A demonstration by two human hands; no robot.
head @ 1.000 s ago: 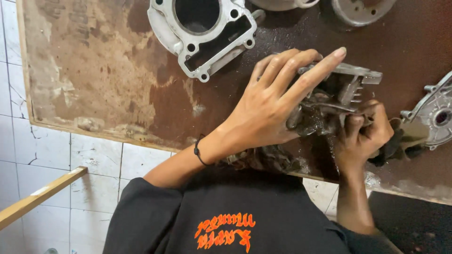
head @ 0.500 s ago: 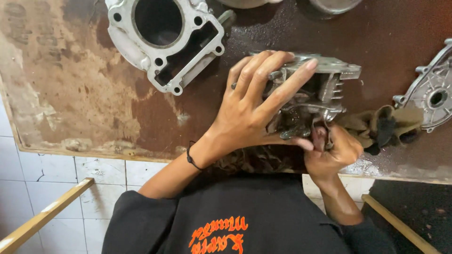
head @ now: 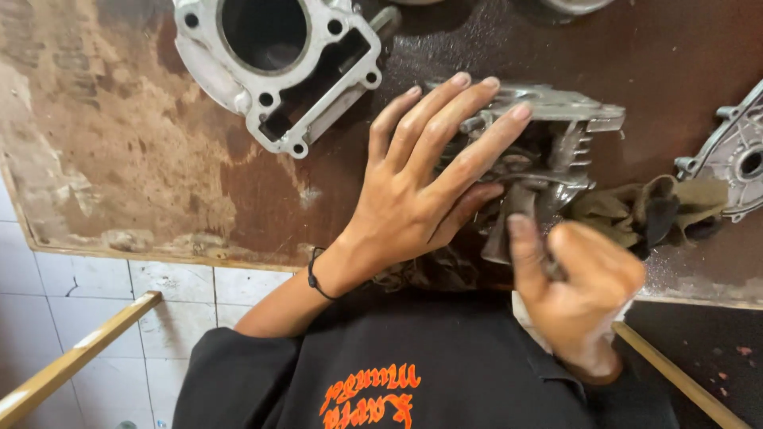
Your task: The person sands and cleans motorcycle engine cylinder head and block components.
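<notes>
Grey cast-metal finned cylinder head (head: 548, 151) lies crosswise at the worn brown workbench (head: 119, 159) edge; left hand (head: 421, 191) spreads flat over it, right hand (head: 584, 286), nearer, grips its underside.

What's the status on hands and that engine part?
Left hand spread flat over cylinder head, pinning it. Right hand closed at its near edge, contents hidden. Dirty rag beside it; cylinder block apart.

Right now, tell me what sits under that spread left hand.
Under the left hand lies a grey finned metal engine part on the stained brown board. The palm and fingers cover its near side, so that face cannot be seen.
</notes>
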